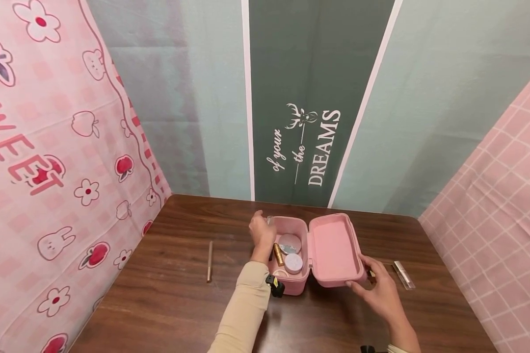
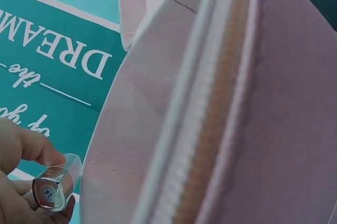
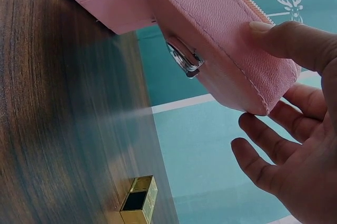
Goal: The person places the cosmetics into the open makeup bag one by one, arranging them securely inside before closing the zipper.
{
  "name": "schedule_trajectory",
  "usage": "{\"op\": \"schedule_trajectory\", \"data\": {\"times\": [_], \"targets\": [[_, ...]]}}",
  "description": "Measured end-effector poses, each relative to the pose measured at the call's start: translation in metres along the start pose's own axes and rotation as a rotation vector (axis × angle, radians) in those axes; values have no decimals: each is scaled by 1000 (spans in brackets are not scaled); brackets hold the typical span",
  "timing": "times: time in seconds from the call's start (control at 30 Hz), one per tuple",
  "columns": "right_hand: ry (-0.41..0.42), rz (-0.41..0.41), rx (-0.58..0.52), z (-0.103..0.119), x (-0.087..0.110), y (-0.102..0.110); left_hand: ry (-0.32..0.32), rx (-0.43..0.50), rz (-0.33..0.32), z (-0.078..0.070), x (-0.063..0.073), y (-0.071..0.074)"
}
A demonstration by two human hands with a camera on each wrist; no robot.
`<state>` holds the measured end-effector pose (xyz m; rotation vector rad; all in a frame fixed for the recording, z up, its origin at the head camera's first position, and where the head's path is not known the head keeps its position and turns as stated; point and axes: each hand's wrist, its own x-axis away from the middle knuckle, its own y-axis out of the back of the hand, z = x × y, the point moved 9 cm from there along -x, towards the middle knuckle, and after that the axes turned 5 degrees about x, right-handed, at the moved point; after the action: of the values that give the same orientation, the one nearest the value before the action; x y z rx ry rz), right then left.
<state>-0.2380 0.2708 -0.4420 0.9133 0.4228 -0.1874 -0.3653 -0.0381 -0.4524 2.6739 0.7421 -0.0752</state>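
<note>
In the head view, a pink, leather-textured zip case (image 1: 292,288) stands open at the lower centre of the frame, on a brown wood-grain table (image 1: 168,294). Its pink padded lid (image 1: 335,250) is swung out to the right, and the right hand (image 1: 380,289) grasps the lid's outer edge between thumb and fingers. Just left of the case's rim, the left hand (image 1: 262,234) pinches a small square-sided tube with clear walls (image 2: 53,188), seen lower left in the left wrist view. Inside the case lie a slim gold tube (image 1: 278,255) and a pale round container (image 1: 293,264). A thin brown stick (image 1: 209,262) lies left of centre; a gold box with a black panel (image 3: 139,200) sits lower left in the right wrist view.
</note>
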Motion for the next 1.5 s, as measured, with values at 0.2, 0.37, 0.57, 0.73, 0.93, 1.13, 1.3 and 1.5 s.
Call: {"op": "schedule_trajectory", "data": {"times": [0.2,0.37,0.57,0.73,0.93,1.13,1.3,1.5], "targets": [[-6,3,-2,0,-2,1,-10,-34,27,-4,4,-1],[-13,7,2,-1,-2,1,-7,-58,36,-4,5,-1],[-20,5,1,-2,-3,2,10,-46,44,-2,5,-4],[-19,4,4,-2,-2,2,19,-16,43,0,6,-4],[-19,5,4,-2,-2,2,2,-16,43,0,6,-4],[-19,6,3,-2,-2,2,-7,-9,32,0,6,-2],[-16,-1,4,-2,-1,2,-25,-14,55,1,6,-1],[-4,-4,-6,-2,1,0,-267,-101,205,-17,11,6]]}}
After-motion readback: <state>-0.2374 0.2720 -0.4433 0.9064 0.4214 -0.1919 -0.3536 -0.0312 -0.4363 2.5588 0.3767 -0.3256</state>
